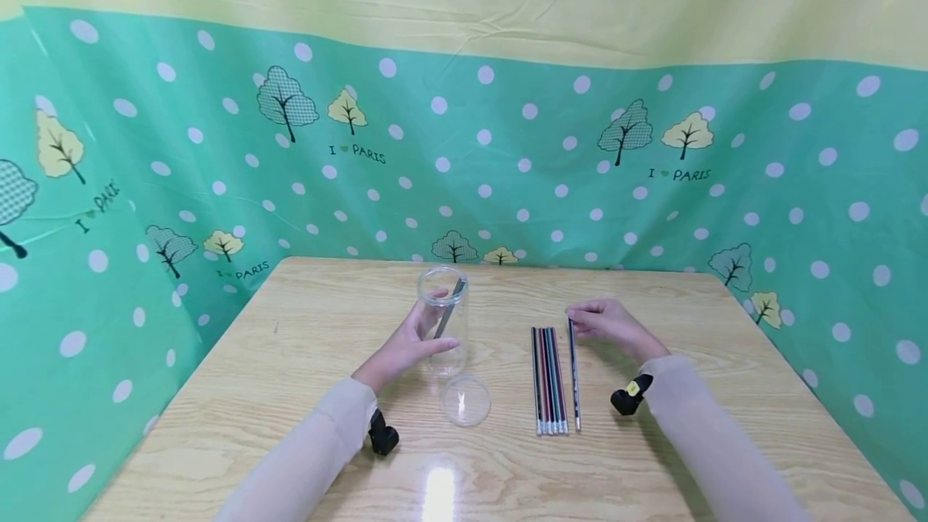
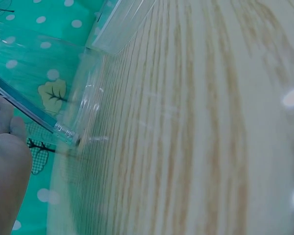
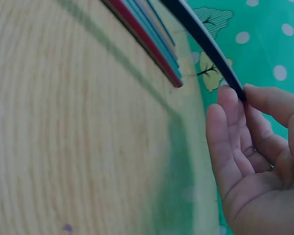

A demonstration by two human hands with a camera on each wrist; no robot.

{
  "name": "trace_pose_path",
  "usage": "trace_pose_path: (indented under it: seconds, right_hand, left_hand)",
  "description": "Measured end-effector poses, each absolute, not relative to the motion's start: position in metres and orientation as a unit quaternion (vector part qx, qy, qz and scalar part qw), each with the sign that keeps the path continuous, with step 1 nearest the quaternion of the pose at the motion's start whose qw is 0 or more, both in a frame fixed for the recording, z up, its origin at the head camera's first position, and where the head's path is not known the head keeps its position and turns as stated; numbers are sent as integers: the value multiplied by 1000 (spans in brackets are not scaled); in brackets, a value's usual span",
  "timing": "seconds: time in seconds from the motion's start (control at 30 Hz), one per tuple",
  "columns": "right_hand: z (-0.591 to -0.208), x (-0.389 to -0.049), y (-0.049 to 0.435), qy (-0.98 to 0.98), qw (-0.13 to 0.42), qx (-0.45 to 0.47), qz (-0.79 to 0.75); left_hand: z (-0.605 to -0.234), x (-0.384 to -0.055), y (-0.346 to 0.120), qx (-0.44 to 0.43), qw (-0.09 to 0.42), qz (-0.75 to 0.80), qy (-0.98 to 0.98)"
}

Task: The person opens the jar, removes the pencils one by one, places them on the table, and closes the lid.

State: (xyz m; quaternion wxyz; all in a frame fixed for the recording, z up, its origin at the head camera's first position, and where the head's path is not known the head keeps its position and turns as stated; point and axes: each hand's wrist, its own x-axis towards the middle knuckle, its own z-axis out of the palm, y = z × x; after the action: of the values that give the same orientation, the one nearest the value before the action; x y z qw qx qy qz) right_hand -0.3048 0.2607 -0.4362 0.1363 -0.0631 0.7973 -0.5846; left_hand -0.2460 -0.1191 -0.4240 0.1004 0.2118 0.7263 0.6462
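Pencil (image 1: 575, 377), dark-sided, is just R of a row of others, its far end pinched b/w thumb and fingertips of the R hand (image 1: 612, 327); holding it by the tip prob. makes it easy to raise and leaves the shaft free. Whether its silver end touches the bench (image 1: 326, 321), can't tell. Row of pencils (image 1: 548, 381) next to it: side by side, close-packed, silver ends all facing the person, prob. so each can be gripped the same way w/o sorting. L of these, clear jar (image 1: 460, 327), upright, mouth uncovered, w/ the L hand (image 1: 402, 347) clamped round its side, thumb in front, fingers behind; likely steadying, since a tall jar could tip. Dark pencils (image 1: 449, 308) lean inside, exact no. hard to tell; L-wrist view has a silver end down near the base. Round clear lid (image 1: 466, 403) lies flat just in front of the jar, presumably kept close but out of the mouth's way. Small black cameras (image 1: 382, 433) sit at both wrists by pale sleeves (image 1: 304, 445), aimed at the hands' work. Behind and at the sides hangs green-and-yellow cloth (image 1: 464, 159), dots and trees, prob. as backdrop.
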Motion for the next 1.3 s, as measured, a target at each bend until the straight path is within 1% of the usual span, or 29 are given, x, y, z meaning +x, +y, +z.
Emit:
trace_pose_path:
  seconds: [0.27,0.43,0.77,1.03,1.13,1.3]
  right_hand:
    - [-446,-304,253,813,156,-45,-560]
    - [-449,-305,248,826,160,-51,-539]
    - [-447,-308,239,857,148,-58,-490]
    - [-447,-311,236,867,149,-66,-472]
    - [-447,-311,235,868,146,-61,-471]
    - [-446,-310,234,869,145,-60,-469]
  left_hand:
    - [-423,-245,-120,211,96,642,731]
    - [-421,-244,-119,210,98,643,730]
    - [-422,-244,-119,207,101,644,729]
    - [-422,-244,-119,207,99,645,729]
    - [-425,-246,-119,209,97,647,727]
    - [-440,-255,-119,205,83,651,726]
